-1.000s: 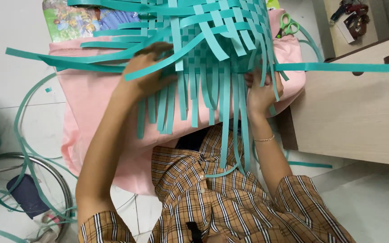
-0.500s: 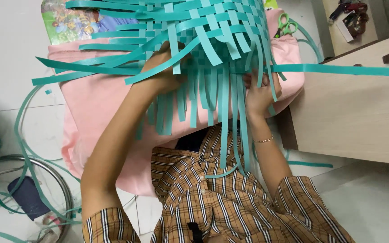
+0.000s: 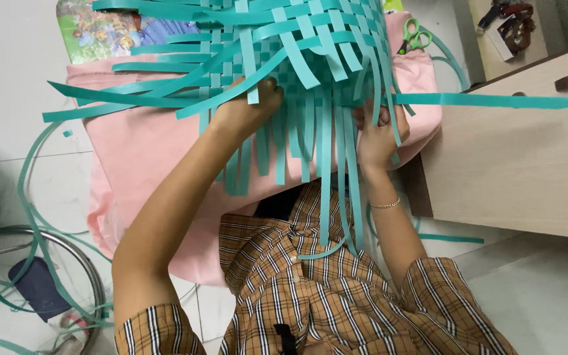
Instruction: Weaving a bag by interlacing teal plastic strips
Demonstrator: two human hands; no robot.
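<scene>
Weave: I see a half-made teal strip basket (image 3: 284, 59) in the middle, over a pink cloth (image 3: 139, 151).
Left hand (image 3: 248, 108): its grip pinches the strips.
Right hand (image 3: 376, 135): its grip holds hanging strips.
Far right: green scissors (image 3: 412, 34), near a wooden cabinet (image 3: 514, 171).

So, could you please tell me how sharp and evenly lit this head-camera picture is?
Head view: soft, even light, no hard shadows or glare; the teal woven strips and both hands, left and right, look sharp; the table edge bows slightly from wide-angle distortion.
</scene>
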